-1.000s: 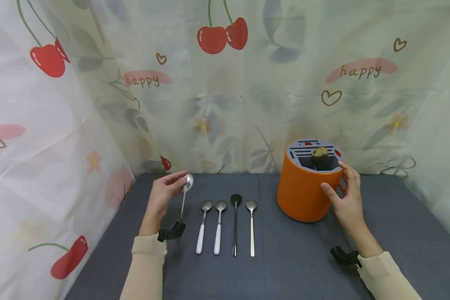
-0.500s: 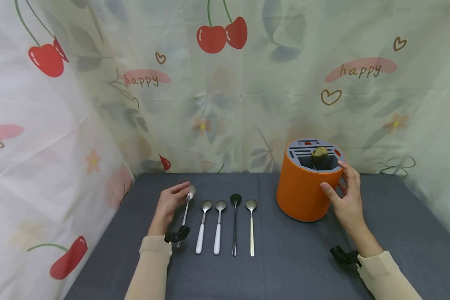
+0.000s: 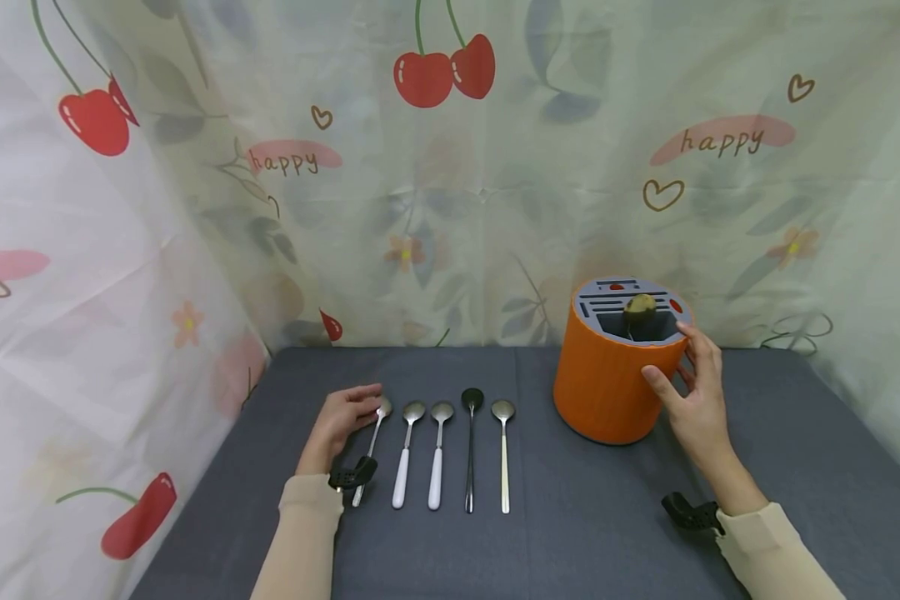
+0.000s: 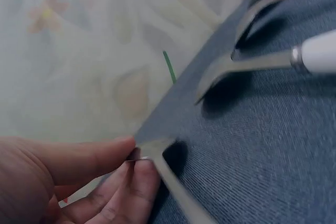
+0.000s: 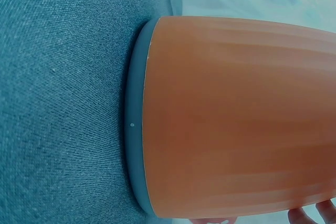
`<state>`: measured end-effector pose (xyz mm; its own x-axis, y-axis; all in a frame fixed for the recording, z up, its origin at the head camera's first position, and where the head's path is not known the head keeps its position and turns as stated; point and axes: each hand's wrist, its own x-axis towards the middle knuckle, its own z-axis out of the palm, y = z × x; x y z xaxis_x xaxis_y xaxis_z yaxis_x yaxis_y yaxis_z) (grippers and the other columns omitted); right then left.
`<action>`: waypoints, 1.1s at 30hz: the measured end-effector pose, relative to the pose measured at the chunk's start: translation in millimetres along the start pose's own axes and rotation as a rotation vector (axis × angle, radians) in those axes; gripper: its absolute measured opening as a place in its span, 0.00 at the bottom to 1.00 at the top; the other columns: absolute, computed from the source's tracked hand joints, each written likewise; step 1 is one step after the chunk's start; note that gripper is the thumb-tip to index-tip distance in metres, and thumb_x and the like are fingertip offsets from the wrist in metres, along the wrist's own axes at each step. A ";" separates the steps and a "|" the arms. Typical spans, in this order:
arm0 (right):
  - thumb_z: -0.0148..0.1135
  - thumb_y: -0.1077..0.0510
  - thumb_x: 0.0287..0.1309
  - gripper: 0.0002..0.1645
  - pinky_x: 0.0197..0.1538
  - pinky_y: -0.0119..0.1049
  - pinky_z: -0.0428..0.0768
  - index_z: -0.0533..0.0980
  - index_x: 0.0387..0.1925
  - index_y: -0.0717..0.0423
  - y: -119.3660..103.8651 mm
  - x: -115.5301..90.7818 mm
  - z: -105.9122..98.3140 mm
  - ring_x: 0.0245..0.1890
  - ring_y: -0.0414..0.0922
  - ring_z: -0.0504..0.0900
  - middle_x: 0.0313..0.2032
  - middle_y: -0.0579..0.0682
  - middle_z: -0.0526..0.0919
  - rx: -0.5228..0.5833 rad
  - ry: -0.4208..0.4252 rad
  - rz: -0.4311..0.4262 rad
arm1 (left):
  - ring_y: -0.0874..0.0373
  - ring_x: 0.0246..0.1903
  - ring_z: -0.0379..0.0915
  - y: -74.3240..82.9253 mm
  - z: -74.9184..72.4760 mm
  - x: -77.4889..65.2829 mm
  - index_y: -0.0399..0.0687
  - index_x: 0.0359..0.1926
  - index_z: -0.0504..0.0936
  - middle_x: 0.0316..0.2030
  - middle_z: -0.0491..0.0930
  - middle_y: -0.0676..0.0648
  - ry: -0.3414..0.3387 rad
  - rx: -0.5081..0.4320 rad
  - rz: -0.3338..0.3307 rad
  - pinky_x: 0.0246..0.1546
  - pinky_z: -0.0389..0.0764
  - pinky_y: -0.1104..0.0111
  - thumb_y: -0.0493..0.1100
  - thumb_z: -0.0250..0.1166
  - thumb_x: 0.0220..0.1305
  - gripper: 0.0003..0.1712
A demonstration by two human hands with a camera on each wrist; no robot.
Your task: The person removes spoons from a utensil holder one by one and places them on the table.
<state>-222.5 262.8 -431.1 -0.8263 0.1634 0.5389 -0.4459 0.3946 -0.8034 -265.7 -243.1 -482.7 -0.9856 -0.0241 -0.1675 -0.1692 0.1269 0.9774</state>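
My left hand [image 3: 341, 419] pinches the bowl edge of a silver spoon [image 3: 376, 437] between thumb and fingers, which the left wrist view shows close up. The spoon [image 4: 181, 195] lies along the cloth, its handle partly behind the wrist camera. My right hand [image 3: 697, 400] rests against an orange cylindrical utensil holder [image 3: 607, 392], thumb on the front and index finger at the rim. Only some fingertips [image 5: 302, 216] show beside the holder in the right wrist view. A greenish-gold spoon-like head [image 3: 639, 310] sticks up from the holder's large compartment.
Right of the held spoon, two white-handled spoons [image 3: 401, 477] [image 3: 435, 477], a dark spoon [image 3: 469, 454] and a pale-handled spoon [image 3: 504, 458] lie in a row. They rest on a dark grey cloth [image 3: 562, 525]. A patterned curtain [image 3: 480, 233] stands behind.
My left hand has come down and slightly right, lowering the silver spoon from a raised, tilted position to lie beside the other spoons. My right hand and the holder have stayed put.
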 end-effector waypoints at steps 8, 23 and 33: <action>0.67 0.65 0.69 0.45 0.79 0.51 0.58 0.59 0.80 0.45 0.1 0.0 0.0 0.75 0.50 0.60 0.76 0.46 0.55 0.009 -0.001 -0.004 | 0.63 0.41 0.83 -5.4 -0.8 2.7 0.29 0.67 0.76 0.56 0.82 0.31 0.013 0.000 -0.004 0.47 0.86 0.71 0.30 0.62 0.74 0.23; 0.67 0.65 0.69 0.45 0.78 0.51 0.59 0.58 0.80 0.45 -2.9 0.1 0.7 0.75 0.52 0.60 0.76 0.48 0.55 0.005 0.002 0.010 | 0.65 0.34 0.84 -3.3 7.5 1.6 0.24 0.59 0.81 0.48 0.86 0.34 0.101 0.068 0.044 0.38 0.86 0.75 0.29 0.65 0.71 0.18; 0.67 0.64 0.69 0.45 0.78 0.49 0.59 0.58 0.80 0.44 -1.2 0.3 0.6 0.75 0.50 0.60 0.76 0.47 0.54 0.005 0.000 0.013 | 0.65 0.32 0.85 -2.8 10.2 2.2 0.28 0.56 0.85 0.45 0.88 0.36 0.142 0.170 0.066 0.35 0.86 0.75 0.32 0.68 0.69 0.17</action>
<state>-222.4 261.8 -430.1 -0.8322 0.1686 0.5282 -0.4365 0.3880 -0.8117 -267.4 -233.4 -487.2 -0.9864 -0.1475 -0.0722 -0.1140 0.2982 0.9477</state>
